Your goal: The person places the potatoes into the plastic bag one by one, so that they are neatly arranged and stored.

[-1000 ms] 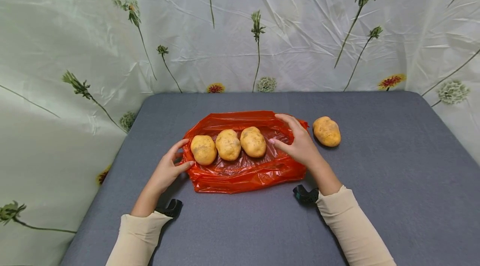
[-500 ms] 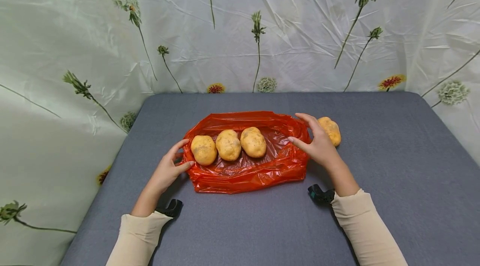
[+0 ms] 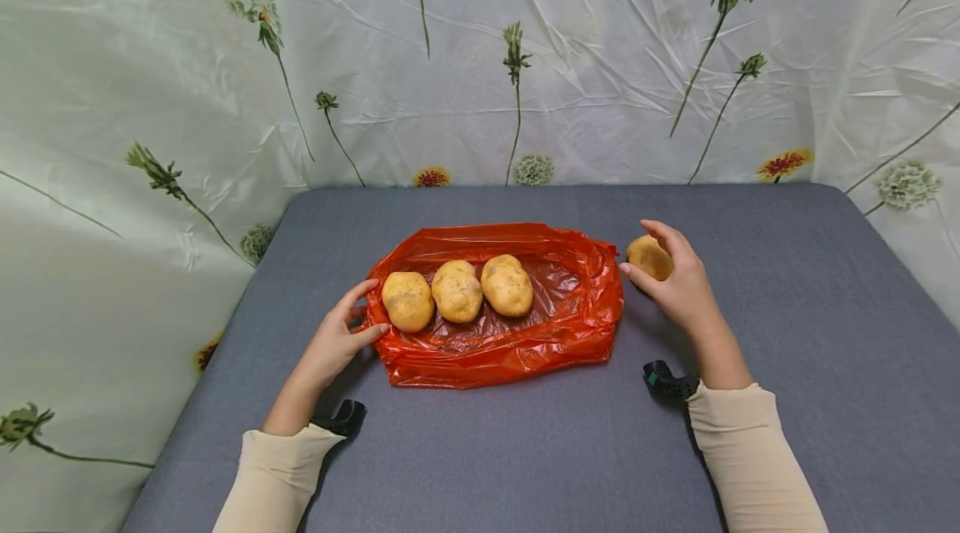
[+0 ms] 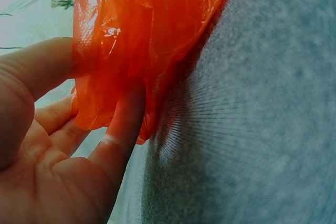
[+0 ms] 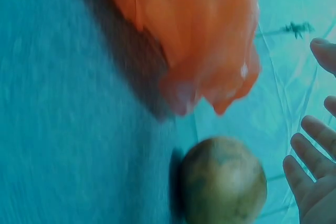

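Observation:
Three yellow potatoes, a left one (image 3: 407,301), a middle one (image 3: 457,291) and a right one (image 3: 507,286), lie in a row inside a spread-open red plastic bag (image 3: 495,362). At the bag's left end my left hand (image 3: 333,345) holds its edge between thumb and fingers; the left wrist view shows fingers against the thin plastic (image 4: 142,30). Beyond the bag's right end a fourth potato (image 3: 647,256) rests on the table. My right hand (image 3: 684,287) hovers over it, thumb and fingers spread, partly hiding it. In the right wrist view this potato (image 5: 223,182) stands apart from the fingers (image 5: 315,129).
A grey cloth-covered table (image 3: 495,466) carries everything. Behind it and along the left hangs a pale curtain (image 3: 450,82) printed with flowers. Black wrist-worn devices sit under both wrists, the left one (image 3: 345,418) and the right one (image 3: 667,383).
My right hand has moved from over the bag's right end rightward to the fourth potato. My left hand, the bag and the three potatoes in it have stayed in place.

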{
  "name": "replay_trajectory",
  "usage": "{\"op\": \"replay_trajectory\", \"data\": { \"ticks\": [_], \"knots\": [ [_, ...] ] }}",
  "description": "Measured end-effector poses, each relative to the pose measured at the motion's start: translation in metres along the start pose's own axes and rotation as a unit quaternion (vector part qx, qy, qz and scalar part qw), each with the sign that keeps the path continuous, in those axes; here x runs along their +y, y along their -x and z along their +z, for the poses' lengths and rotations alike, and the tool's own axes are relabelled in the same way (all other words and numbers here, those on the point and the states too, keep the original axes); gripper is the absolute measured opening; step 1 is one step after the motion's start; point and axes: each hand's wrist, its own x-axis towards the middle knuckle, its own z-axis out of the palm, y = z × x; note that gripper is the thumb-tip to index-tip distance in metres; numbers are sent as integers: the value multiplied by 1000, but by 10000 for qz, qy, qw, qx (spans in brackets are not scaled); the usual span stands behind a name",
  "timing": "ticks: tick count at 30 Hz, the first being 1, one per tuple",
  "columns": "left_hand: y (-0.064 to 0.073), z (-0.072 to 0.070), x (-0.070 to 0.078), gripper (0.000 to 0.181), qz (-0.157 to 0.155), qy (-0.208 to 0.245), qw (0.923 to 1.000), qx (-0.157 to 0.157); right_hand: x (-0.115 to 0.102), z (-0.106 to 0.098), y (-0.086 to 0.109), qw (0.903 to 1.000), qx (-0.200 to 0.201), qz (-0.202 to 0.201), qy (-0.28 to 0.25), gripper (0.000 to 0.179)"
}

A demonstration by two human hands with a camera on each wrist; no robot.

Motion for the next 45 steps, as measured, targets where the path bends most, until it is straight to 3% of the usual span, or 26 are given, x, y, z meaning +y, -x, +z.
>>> {"op": "replay_trajectory", "data": {
  "ticks": [9, 18, 24, 31, 39, 45],
  "knots": [
    [9, 2, 25, 63, 60, -112, 9999, 6, 19, -14, 4, 9996, 179, 130, 158, 62],
    [9, 2, 26, 63, 58, -13, 10000, -31, 35, -18, 9, 9981, -114, 532, 278, 62],
    [9, 1, 27, 63, 63, 1, 10000, -31, 39, -18, 12, 9945, -500, 917, 65, 67],
    [8, 0, 25, 63, 116, -5, 9999, -32, 42, -17, 12, 9903, -725, 1184, 48, 71],
    [8, 0, 23, 62, 101, -10, 9999, -58, 41, -17, 14, 9893, -511, 1353, 177, 70],
    [-1, -1, -6, 67, 100, 4, 9999, -71, 35, -17, 13, 9911, -204, 1309, 112, 69]
  ]
}}
